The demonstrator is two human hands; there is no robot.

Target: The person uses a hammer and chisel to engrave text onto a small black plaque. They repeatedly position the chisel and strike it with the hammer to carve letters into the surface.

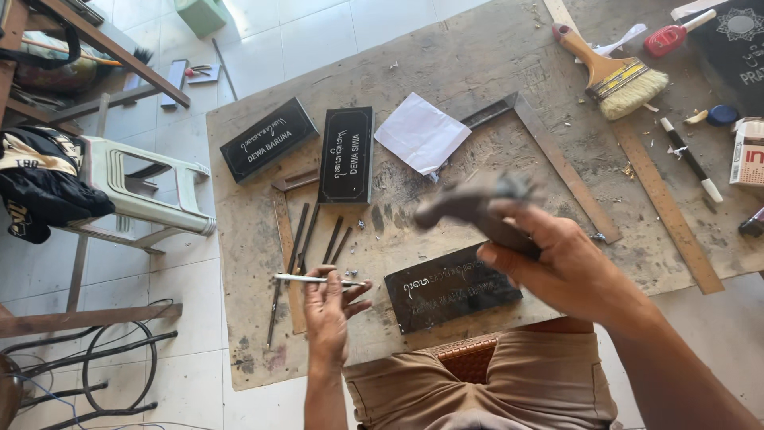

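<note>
A thin white-tipped chisel (318,279) is held level beside a dark inscribed stone plaque (451,286); a blurred dark hammer (469,209) is raised above it.

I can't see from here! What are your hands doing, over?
Right hand gripping blurred hammer, raised. Left hand holding thin chisel. Dark plaque beneath, unobstructed.

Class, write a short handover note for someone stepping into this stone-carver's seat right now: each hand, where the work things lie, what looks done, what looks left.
Left hand: fingers hold a thin pale chisel level over the table.
Right hand: raised, gripping a hammer, blurred by motion.
Near slab: dark, at the table's front edge between the hands; lettering is cut into it, the lower line fainter.
Two lettered slabs lie farther back; spare chisels beside the left hand.
Done: the far slabs look complete. Left: probably the near slab's faint line.
</note>
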